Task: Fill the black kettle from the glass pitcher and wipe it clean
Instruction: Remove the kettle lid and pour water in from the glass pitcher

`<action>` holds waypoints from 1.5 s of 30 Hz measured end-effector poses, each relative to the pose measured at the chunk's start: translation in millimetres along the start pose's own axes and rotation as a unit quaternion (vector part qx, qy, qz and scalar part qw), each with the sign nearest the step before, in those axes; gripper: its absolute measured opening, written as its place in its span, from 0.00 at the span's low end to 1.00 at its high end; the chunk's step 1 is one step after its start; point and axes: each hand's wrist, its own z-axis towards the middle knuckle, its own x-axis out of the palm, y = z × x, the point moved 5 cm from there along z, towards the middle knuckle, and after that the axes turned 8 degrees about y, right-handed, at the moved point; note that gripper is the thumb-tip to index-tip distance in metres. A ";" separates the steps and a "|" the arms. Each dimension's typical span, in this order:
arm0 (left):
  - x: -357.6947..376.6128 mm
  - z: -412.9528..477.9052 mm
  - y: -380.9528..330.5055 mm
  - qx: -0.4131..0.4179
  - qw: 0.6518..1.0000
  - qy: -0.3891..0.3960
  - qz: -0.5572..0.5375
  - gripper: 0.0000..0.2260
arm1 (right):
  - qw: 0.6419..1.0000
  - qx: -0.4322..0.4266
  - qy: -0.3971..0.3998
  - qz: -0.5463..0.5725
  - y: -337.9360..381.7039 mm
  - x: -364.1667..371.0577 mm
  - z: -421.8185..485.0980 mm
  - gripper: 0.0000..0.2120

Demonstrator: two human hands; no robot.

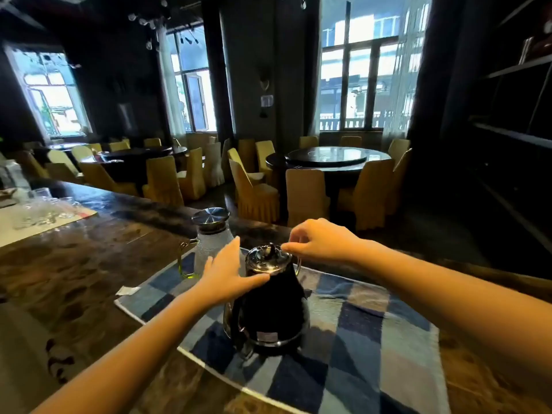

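The black kettle (pixel 270 312) stands upright on a blue checked cloth (pixel 373 333), its shiny metal lid (pixel 266 259) in place. My left hand (pixel 227 274) lies flat against the kettle's upper left side, thumb along the neck and fingers spread. My right hand (pixel 319 239) hovers at the lid's right rim, thumb and forefinger pinched on the lid's edge. Just behind and left of the kettle sits the glass pitcher (pixel 210 240) with a steel lid and a green-tinted handle.
The dark wooden counter (pixel 83 273) runs left, with several drinking glasses (pixel 44 207) on a light mat at the far left. A small white paper scrap (pixel 127 290) lies beside the cloth. Beyond the counter are round tables and yellow-covered chairs (pixel 304 195).
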 end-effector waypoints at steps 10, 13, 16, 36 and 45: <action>30.4 15.4 -5.8 0.009 0.960 0.014 -0.280 0.24 | 0.971 0.198 0.122 -0.055 5.2 20.6 68.6 0.31; 33.5 17.8 -13.2 0.016 0.947 -0.009 -0.322 0.22 | 0.964 0.223 0.136 -0.043 1.8 18.6 75.1 0.24; 39.4 20.7 -8.8 0.022 0.944 0.000 -0.328 0.28 | 0.959 0.235 0.157 0.018 -1.1 23.5 76.5 0.19; 24.7 32.4 1.2 0.097 0.966 0.074 -0.228 0.26 | 0.961 0.128 0.241 -0.032 1.9 29.6 93.8 0.13; 21.8 27.9 1.4 0.083 0.966 0.055 -0.240 0.28 | 0.936 0.143 0.303 0.109 -9.0 30.3 93.3 0.10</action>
